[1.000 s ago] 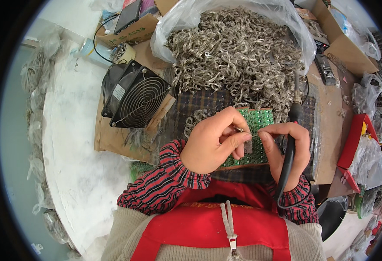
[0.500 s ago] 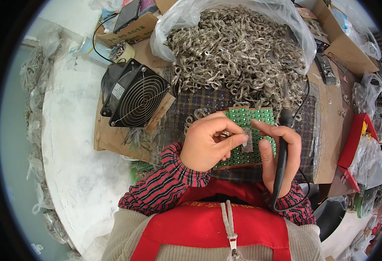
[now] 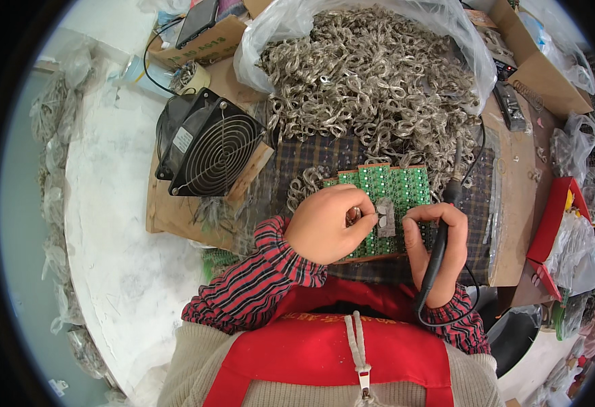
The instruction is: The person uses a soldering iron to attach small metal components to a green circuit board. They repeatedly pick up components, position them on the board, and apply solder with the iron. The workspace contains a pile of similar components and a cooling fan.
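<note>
My left hand (image 3: 328, 225) is closed in a pinch at the left side of the green circuit boards (image 3: 411, 186). A bit of silvery looped wire (image 3: 353, 216) shows between its curled fingers; the rest is hidden. Just off the fingertips, a small grey rectangular piece (image 3: 386, 220) lies over the boards, with pale bits on it. My right hand (image 3: 446, 247) is wrapped round a black-handled soldering iron (image 3: 437, 261), thumb and index finger nearly meeting. The iron's metal tip points up and away, over the edge of the wire pile, apart from the boards.
A large heap of looped wire bundles (image 3: 372, 74) in a clear plastic bag (image 3: 260, 64) fills the far side. A black fan (image 3: 219, 152) stands at left. The iron's cord curls below my right hand. A red box (image 3: 548, 224) stands at right.
My right hand has drawn its index finger and thumb closer together and moved slightly right, away from the grey piece. My left hand has shifted slightly left, uncovering more of that piece.
</note>
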The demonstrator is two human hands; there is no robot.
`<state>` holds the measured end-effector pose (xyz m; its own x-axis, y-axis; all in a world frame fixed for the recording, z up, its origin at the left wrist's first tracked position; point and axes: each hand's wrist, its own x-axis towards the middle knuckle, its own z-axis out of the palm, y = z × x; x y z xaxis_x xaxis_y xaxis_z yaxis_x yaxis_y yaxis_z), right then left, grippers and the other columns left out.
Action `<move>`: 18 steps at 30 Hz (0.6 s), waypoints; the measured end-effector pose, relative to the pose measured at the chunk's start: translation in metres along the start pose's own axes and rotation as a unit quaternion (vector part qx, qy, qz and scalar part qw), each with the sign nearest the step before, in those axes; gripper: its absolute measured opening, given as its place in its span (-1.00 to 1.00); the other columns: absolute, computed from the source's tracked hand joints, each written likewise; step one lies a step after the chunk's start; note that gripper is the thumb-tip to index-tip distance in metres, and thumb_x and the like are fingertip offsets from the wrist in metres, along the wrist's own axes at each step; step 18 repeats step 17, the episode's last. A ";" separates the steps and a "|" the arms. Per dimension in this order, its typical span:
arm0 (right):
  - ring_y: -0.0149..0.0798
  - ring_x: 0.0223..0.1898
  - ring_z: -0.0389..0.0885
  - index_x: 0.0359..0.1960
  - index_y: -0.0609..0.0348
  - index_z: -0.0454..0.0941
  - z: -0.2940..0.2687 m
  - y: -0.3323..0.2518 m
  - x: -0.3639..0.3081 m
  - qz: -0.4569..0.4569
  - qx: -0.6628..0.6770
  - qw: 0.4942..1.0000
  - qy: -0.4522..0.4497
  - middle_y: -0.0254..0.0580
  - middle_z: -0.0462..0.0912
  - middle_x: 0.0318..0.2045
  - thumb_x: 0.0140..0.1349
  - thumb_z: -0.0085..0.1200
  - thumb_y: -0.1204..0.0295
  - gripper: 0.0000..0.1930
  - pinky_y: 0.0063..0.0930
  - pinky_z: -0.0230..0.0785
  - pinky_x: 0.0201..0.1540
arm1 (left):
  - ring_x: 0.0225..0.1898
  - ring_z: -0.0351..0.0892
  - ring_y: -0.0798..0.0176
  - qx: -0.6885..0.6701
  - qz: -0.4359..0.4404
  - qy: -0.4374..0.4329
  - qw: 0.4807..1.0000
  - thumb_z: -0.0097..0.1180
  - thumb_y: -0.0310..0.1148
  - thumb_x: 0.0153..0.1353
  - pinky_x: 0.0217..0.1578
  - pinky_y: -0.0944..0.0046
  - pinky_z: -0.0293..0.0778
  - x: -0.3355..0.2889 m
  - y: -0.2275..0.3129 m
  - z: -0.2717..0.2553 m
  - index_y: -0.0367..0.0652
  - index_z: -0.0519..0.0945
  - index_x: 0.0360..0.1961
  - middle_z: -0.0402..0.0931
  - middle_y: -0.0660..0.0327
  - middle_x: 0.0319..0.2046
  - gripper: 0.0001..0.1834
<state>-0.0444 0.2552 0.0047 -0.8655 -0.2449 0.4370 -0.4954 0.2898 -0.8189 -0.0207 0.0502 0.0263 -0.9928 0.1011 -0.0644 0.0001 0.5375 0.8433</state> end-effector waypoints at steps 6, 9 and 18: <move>-0.08 -0.07 0.70 0.03 0.22 0.39 0.001 0.000 -0.007 0.004 0.077 0.997 -0.019 0.02 0.70 -0.11 0.28 0.24 0.64 -0.65 -0.24 0.48 0.08 | -0.46 0.60 0.22 0.029 -0.013 -0.015 0.999 0.31 -0.47 0.19 -0.43 0.25 0.47 0.002 0.002 -0.001 -0.25 0.66 -0.33 0.55 0.14 -0.44 -0.91; 0.00 0.08 0.65 0.11 0.23 0.31 -0.005 -0.003 -0.006 -0.032 0.109 0.989 -0.094 0.15 0.66 0.02 0.44 0.10 0.53 -0.70 -0.12 0.40 0.23 | -0.48 0.57 0.26 0.003 -0.015 0.004 1.000 0.31 -0.46 0.22 -0.44 0.27 0.45 -0.008 0.006 -0.010 -0.24 0.66 -0.32 0.54 0.17 -0.43 -0.91; 0.07 -0.10 0.68 0.09 0.15 0.47 0.006 0.001 -0.012 -0.030 0.158 0.983 -0.093 0.06 0.72 -0.07 0.33 0.25 0.48 -0.67 -0.19 0.54 -0.04 | -0.34 0.65 0.18 -0.128 -0.035 -0.104 0.986 0.30 -0.28 0.32 -0.31 0.18 0.56 -0.010 0.011 -0.020 -0.22 0.68 -0.25 0.61 0.15 -0.35 -0.80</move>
